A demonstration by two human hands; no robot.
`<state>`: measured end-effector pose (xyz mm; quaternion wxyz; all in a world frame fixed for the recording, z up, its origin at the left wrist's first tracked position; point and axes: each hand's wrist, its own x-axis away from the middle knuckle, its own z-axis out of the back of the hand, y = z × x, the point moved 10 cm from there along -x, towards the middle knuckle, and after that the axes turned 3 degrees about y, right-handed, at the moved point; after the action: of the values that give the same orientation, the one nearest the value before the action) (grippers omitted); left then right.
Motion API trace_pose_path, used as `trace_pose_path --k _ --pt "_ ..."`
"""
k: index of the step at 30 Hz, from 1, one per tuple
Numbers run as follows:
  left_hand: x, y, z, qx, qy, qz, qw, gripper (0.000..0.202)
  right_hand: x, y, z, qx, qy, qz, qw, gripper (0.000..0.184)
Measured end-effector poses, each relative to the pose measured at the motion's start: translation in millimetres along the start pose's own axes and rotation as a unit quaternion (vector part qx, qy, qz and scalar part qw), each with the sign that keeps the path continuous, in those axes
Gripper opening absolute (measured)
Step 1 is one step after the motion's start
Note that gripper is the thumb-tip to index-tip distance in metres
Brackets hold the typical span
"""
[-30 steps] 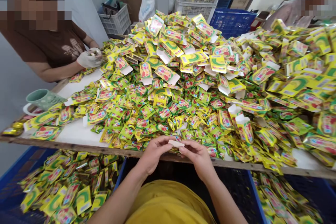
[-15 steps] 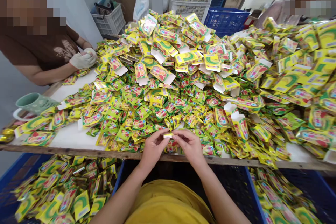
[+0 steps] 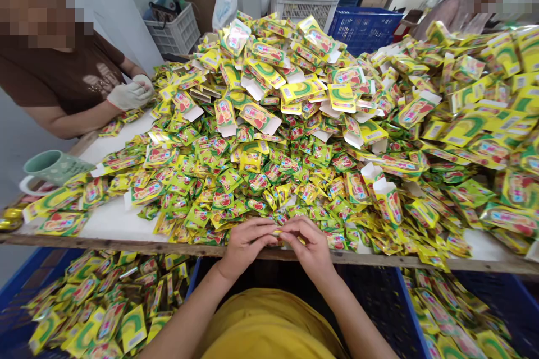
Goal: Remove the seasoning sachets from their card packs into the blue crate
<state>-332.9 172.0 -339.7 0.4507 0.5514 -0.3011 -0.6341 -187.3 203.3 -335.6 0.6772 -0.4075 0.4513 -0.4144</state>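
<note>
My left hand (image 3: 246,242) and my right hand (image 3: 309,244) meet at the near edge of the white table (image 3: 113,219), fingers curled together around a small yellow-green packet (image 3: 281,231) that is mostly hidden between them. Just beyond my fingertips lies a huge heap of small yellow-green sachets (image 3: 261,179). Folded yellow cartons (image 3: 303,90) with white flaps are piled higher behind it.
A person in a brown shirt, with white-gloved hands (image 3: 130,94), works at the left. Another person sits at the far right. A green mug (image 3: 50,167) stands at the table's left end. Blue crates (image 3: 25,280) holding packets sit below the table; white baskets (image 3: 177,31) stand behind.
My hands have dropped slightly toward the table edge and closed tighter. The white strip seen between my fingers a second ago is now folded out of sight.
</note>
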Motion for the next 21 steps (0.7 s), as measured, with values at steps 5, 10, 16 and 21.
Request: trace_pose_path --k 5,10,16,21 --pt "6.0 1.1 1.9 -0.054 0.006 -0.026 0.998 0.039 -0.4 -10.1 -0.6 0.031 -0.003 0.033 0.999 0.012" --pt "3.4 -3.0 -2.9 -0.042 -0.008 -0.003 0.999 0.028 0.7 -7.0 -4.9 0.049 0.004 0.032 0.998 0.012" --pt "14.1 -2.0 -16.0 -0.032 -0.056 -0.033 0.997 0.032 6.1 4.5 2.6 0.019 -0.012 0.020 1.000 0.015" --pt "11.2 -3.0 -33.8 -0.088 -0.108 -0.011 0.990 0.039 -54.6 38.0 0.9 0.148 -0.010 -0.058 0.987 0.032"
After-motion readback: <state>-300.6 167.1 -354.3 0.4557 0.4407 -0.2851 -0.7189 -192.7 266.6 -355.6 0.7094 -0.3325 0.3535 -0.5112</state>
